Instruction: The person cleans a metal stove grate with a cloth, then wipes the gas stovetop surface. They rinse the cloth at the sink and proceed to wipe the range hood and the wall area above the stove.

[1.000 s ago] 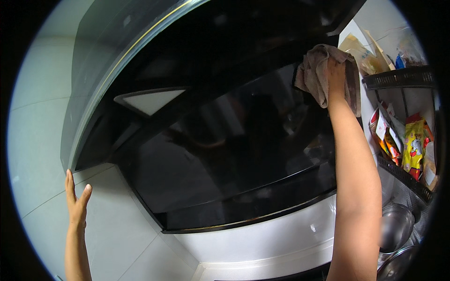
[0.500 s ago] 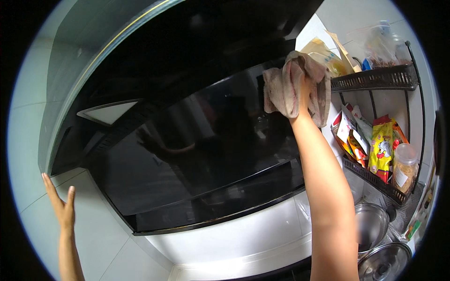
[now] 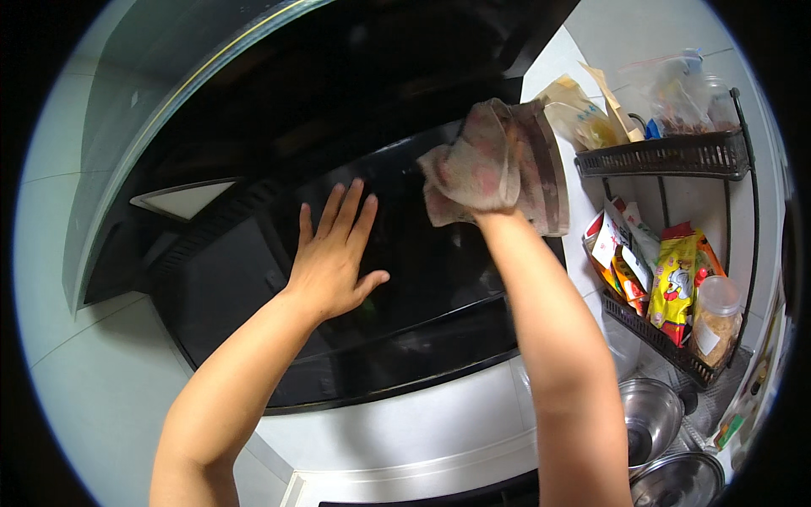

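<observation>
A glossy black range hood fills the middle of the view. My left hand lies flat against or just over its dark panel, fingers stretched and thumb apart, holding nothing. At the panel's right side, a worn brownish-grey cloth with faded reddish patches wraps my right hand. The cloth hides its fingers, and only the wrist shows below. Part of the cloth hangs loose toward the shelf side, close to the hood's right edge.
A black wire rack on the right wall carries bags above, and below it a yellow packet and a clear jar. Metal bowls stand beneath. A triangular pale light panel sits at the hood's left.
My left hand has come from the far left onto the hood's middle. My right hand and the cloth have shifted a little left on the panel.
</observation>
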Demonstrator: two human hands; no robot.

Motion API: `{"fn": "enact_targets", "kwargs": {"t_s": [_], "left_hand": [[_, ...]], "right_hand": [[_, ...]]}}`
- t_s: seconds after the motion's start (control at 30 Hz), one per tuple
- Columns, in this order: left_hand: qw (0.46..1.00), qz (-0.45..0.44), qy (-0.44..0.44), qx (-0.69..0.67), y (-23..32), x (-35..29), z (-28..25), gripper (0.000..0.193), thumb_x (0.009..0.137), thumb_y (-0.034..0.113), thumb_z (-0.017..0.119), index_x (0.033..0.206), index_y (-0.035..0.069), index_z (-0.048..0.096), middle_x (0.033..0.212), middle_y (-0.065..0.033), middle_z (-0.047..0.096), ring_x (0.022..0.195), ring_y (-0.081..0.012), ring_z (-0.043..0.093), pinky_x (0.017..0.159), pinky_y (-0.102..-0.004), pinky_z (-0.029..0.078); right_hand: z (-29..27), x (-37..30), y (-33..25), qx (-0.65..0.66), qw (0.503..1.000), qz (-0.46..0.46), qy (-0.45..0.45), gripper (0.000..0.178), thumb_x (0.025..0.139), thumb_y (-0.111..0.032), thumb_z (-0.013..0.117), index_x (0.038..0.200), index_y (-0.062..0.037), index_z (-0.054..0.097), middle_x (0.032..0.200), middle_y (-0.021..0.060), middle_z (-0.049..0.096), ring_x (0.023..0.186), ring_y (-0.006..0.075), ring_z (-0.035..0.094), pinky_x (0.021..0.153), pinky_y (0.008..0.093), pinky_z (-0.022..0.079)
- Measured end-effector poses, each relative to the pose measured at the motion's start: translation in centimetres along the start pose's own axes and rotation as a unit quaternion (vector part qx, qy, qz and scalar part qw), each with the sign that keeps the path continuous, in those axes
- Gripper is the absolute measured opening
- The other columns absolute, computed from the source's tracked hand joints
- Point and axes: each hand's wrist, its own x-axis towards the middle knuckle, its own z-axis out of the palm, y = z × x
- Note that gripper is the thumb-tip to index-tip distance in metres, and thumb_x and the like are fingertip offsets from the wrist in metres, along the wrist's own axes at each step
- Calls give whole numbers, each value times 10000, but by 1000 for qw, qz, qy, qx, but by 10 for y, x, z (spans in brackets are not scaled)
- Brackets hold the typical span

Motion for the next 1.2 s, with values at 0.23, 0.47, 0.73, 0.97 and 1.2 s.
{"fn": "enact_targets", "kwargs": {"t_s": [0.23,0.47,0.73,0.97,1.2], "left_hand": [[998,-38,-34,-26,21,29,5,940,783,405,694,1487,69,170,1550,-174,112,1433,-349,127,1119,-590,134],[996,-86,27,2,-9,3,-14,926,776,359,704,1485,71,182,1538,-184,138,1425,-364,148,1105,-604,164],[971,57,233,-17,-85,-75,-92,824,684,142,756,1386,-30,359,1392,-276,369,1270,-421,402,1046,-470,335],[976,66,209,4,-125,-128,-131,818,607,41,764,1344,-29,415,1348,-254,426,1216,-403,455,1003,-457,386],[960,85,260,57,-159,-172,-181,584,604,-28,717,1166,-30,558,1178,-198,533,1044,-336,548,880,-385,466]], "right_hand": [[7,-31,13,177,952,-57,-245,390,840,-184,499,1214,-90,550,1256,117,554,1198,326,493,1015,418,383],[31,-4,63,-119,990,-61,39,518,823,-192,551,1298,-18,439,1326,176,473,1258,345,414,1078,388,305],[-27,13,-125,-173,976,-37,-123,329,894,-317,479,977,-31,618,961,118,625,934,283,587,884,402,427],[42,-47,-234,86,989,-18,-117,322,875,-209,469,1037,12,639,1083,166,612,1007,371,567,953,436,387],[-35,-44,-294,414,895,-13,165,176,807,-101,593,973,-50,563,863,100,597,767,240,610,663,302,509]]}}
